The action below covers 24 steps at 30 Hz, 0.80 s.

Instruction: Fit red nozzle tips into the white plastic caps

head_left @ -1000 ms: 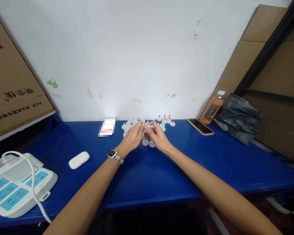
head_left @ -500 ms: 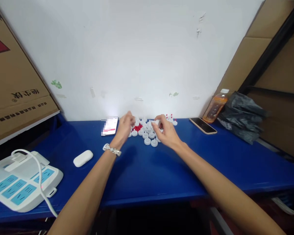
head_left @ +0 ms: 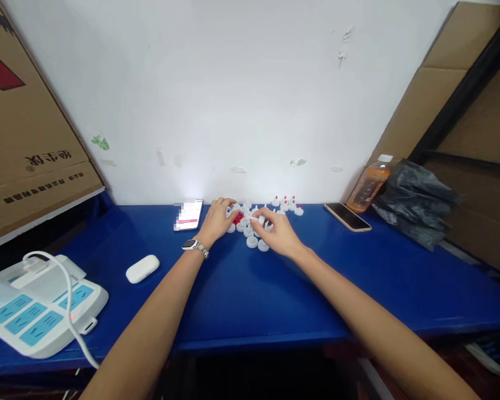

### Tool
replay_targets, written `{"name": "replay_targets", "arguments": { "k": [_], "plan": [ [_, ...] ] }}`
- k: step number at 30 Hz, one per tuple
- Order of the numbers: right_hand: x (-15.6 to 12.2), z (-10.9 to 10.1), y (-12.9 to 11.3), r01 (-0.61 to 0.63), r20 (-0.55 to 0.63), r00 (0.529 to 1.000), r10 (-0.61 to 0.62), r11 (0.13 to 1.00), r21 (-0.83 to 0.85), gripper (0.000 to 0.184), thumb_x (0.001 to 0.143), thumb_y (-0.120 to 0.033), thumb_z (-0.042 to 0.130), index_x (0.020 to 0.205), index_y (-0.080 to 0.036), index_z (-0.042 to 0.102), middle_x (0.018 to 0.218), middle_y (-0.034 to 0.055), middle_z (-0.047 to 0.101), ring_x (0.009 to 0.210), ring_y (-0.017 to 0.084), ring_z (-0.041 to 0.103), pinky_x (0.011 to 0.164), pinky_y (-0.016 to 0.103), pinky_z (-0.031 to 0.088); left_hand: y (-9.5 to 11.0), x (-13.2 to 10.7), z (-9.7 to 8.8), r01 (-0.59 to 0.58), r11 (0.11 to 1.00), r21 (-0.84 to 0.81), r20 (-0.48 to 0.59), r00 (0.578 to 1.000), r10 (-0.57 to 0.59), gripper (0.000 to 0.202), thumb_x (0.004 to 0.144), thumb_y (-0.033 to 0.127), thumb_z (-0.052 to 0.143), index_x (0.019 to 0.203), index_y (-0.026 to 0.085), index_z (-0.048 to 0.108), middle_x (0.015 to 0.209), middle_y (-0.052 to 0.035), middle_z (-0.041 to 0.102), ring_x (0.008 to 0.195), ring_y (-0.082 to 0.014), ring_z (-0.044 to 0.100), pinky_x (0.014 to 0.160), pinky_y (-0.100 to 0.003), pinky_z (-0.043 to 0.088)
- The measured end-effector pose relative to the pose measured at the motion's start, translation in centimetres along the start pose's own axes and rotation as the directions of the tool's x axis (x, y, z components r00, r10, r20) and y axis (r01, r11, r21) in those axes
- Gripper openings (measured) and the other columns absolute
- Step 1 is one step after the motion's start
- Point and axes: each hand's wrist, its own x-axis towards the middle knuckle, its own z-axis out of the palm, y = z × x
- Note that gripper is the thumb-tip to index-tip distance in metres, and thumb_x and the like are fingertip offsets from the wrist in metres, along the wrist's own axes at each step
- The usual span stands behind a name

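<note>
A: Left hand (head_left: 216, 221)?
B: Red pieces (head_left: 239, 219) at its 3 o'clock, likely for reach. Can't tell if its fingers grip any.
A: Right hand (head_left: 277, 231)?
B: Fingers pinch a white cap (head_left: 261, 220), nozzle (head_left: 254, 218) toward 9, presumably leaving it free. Red-tipped caps (head_left: 292, 206) at 1 o'clock, likely sorted apart.

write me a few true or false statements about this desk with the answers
1. The right hand pinches a white piece. True.
2. Nothing is worn on either arm. False: a watch is on the left wrist.
3. The left hand is close to loose red pieces. True.
4. Some white caps near the wall have red tips. True.
5. Only caps lie right of the hands. False: a phone and a bottle are there too.
</note>
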Motion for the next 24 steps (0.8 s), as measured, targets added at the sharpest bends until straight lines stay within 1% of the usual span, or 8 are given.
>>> {"name": "replay_targets", "arguments": {
  "k": [4,7,9,13,17,19,21,24],
  "plan": [
    [0.0,0.1,0.3,-0.002,0.018,1.000,0.002,1.000,0.028,0.021,0.092,-0.038,0.056,0.093,-0.020,0.066,0.077,-0.0008,0.067,0.061,0.012,0.055,0.064,0.026,0.044,0.8,-0.6,-0.7,-0.017,1.000,0.008,-0.006,1.000,0.017,0.024,0.097,0.037,0.049,0.108,0.020,0.062,0.108,-0.0075,0.062,0.101,-0.0238,0.055,0.092,-0.039,0.045],
    [0.1,0.6,0.8,0.092,-0.034,0.995,-0.092,0.996,0.015,0.016,0.090,-0.034,0.061,0.089,-0.021,0.071,0.094,0.0038,0.068,0.087,0.018,0.061,0.084,0.033,0.047,1.4,-1.1,-1.2,-0.019,1.000,-0.018,0.004,1.000,0.019,0.022,0.097,0.037,0.049,0.099,0.021,0.064,0.104,-0.0064,0.062,0.099,-0.0229,0.055,0.089,-0.038,0.045],
    [0.2,1.0,1.1,0.139,-0.049,0.989,-0.139,0.990,-0.008,0.015,0.089,-0.033,0.063,0.087,-0.023,0.074,0.101,0.0063,0.063,0.100,0.021,0.058,0.091,0.037,0.045,1.5,-1.2,-1.4,-0.007,0.999,-0.041,-0.009,1.000,0.007,0.023,0.097,0.038,0.048,0.095,0.021,0.064,0.101,-0.0058,0.062,0.099,-0.0226,0.056,0.089,-0.037,0.045],
    [0.3,1.2,1.6,0.085,0.017,0.996,-0.085,0.996,-0.018,0.020,0.092,-0.033,0.059,0.096,-0.023,0.076,0.099,0.0074,0.053,0.096,0.020,0.056,0.079,0.033,0.048,1.7,-1.3,-1.5,0.024,0.998,-0.056,-0.024,0.999,-0.025,0.025,0.097,0.038,0.048,0.089,0.020,0.064,0.098,-0.0056,0.062,0.098,-0.0223,0.056,0.089,-0.037,0.045],
    [0.6,0.2,2.1,0.075,0.054,0.996,-0.069,0.991,-0.110,0.017,0.090,-0.028,0.059,0.097,-0.020,0.073,0.095,0.0060,0.056,0.092,0.018,0.056,0.081,0.032,0.045,2.3,-1.5,-1.5,0.028,0.997,-0.075,0.014,1.000,-0.027,0.028,0.097,0.038,0.047,0.082,0.020,0.062,0.095,-0.0059,0.062,0.097,-0.0224,0.056,0.088,-0.037,0.045],
    [0.7,-0.6,2.3,0.078,0.112,0.992,-0.059,0.981,-0.176,0.014,0.088,-0.025,0.060,0.093,-0.019,0.072,0.089,0.0045,0.061,0.088,0.018,0.056,0.081,0.032,0.043,2.8,-1.5,-1.7,0.016,0.994,-0.104,0.054,0.999,-0.010,0.027,0.095,0.038,0.048,0.082,0.020,0.063,0.094,-0.0059,0.063,0.094,-0.0217,0.057,0.086,-0.036,0.045],
    [0.7,-1.2,2.4,0.069,0.188,0.982,-0.026,0.972,-0.226,0.013,0.084,-0.027,0.064,0.092,-0.020,0.071,0.085,0.0029,0.064,0.085,0.018,0.056,0.079,0.031,0.041,3.2,-1.6,-2.0,0.000,0.988,-0.156,0.143,0.989,0.023,0.023,0.092,0.038,0.053,0.084,0.020,0.064,0.091,-0.0051,0.064,0.088,-0.0200,0.059,0.081,-0.034,0.046],
    [0.6,-1.7,2.4,0.067,0.282,0.959,0.016,0.957,-0.281,0.018,0.080,-0.033,0.069,0.094,-0.021,0.072,0.085,0.0016,0.067,0.082,0.017,0.058,0.080,0.031,0.038,3.8,-1.6,-2.5,0.020,0.971,-0.236,0.333,0.941,0.062,0.024,0.084,0.043,0.064,0.088,0.020,0.067,0.085,-0.0032,0.065,0.078,-0.0177,0.059,0.071,-0.030,0.045]
  ]
}}
